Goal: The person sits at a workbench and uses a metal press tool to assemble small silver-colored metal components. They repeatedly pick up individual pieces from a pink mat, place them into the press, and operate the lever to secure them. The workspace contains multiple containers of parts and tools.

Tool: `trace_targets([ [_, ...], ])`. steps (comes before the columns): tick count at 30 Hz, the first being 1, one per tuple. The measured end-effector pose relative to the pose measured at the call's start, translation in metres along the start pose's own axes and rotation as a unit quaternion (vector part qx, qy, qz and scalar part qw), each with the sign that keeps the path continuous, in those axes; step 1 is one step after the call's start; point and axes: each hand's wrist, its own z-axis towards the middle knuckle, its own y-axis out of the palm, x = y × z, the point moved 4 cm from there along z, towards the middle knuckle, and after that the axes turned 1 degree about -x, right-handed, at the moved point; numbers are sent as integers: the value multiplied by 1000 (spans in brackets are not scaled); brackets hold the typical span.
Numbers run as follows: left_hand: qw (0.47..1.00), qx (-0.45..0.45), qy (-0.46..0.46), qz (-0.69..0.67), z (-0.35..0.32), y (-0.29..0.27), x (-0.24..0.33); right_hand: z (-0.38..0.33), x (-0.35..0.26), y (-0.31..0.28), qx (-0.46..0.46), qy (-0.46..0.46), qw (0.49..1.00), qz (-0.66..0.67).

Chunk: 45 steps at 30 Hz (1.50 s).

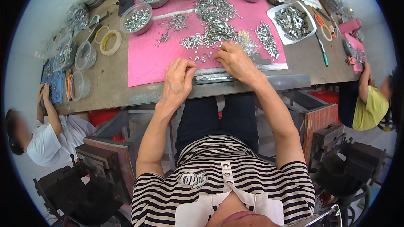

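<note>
A metal strip with a narrow slot (214, 78) lies along the table's front edge, small shiny pieces set in a row in it. My left hand (179, 77) is just left of the strip, fingers curled and thumb against the index finger. Over the right part of the strip my right hand (236, 61) has thumb and forefinger pinched together. Whatever either hand holds is too small or hidden to make out. Beyond them, a heap of small silvery metal pieces (215, 19) spreads over the pink mat (147, 61). Thin wire-like pins (248, 42) lie by my right hand.
Tubs of metal pieces (137, 20) line the mat's far side; a white dish (271, 14) of darker pieces stands right. Tape rolls (110, 43) lie left, orange-handled scissors (325, 31) and a green-handled tool (325, 57) right. People work at left (54, 136) and right (370, 107).
</note>
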Motion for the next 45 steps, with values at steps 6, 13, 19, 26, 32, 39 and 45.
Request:
trace_targets([
  [6, 989, -38, -30, -139, 0, 32, 25, -7, -5, -7, -15, -9, 1000, -3],
  [13, 992, -16, 106, -71, 2, 59, 50, -15, 8, -8, 0, 39, 998, 54],
  [19, 990, -20, 133, -30, 1, 62, 50, -19, 11, -12, 9, 41, 998, 41],
  [26, 986, -6, 163, 29, 0, 62, 59, -20, 11, -9, 14, 31, 999, 9],
  [32, 989, -26, 147, -15, 2, 60, 53, -30, 7, -23, 40, 124, 982, 135],
  [39, 990, -38, 119, -65, 1, 60, 46, -65, -10, -29, 85, 197, 945, 249],
  [45, 987, -8, 161, 18, -4, 61, 53, -69, -17, -27, 120, 165, 949, 242],
])
